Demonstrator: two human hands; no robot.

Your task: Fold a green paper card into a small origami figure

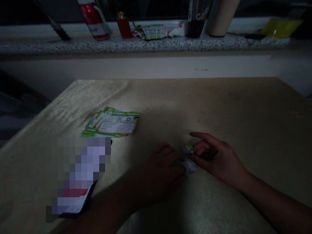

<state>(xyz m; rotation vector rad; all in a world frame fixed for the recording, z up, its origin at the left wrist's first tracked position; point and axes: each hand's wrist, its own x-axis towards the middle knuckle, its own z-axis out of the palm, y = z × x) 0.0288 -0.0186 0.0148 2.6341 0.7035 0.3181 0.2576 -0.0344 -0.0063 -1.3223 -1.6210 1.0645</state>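
Observation:
A small folded paper piece (190, 165), white with a green part, lies between my two hands near the middle of the table. My left hand (162, 172) rests over its left side with the fingers bent, closed on it. My right hand (216, 159) pinches the paper's right edge between thumb and fingers, while the index finger stretches out above. Much of the paper is hidden under my left fingers. To the left, a fanned stack of green and white leaflets (117, 123) lies flat on the table.
A phone (85, 175) with a blurred screen lies left of my left forearm on the table (243, 107). Behind, a speckled sill (136, 45) carries a red can (95, 22), a small orange bottle (124, 27), a crumpled wrapper (153, 32) and a dark cup (195, 26).

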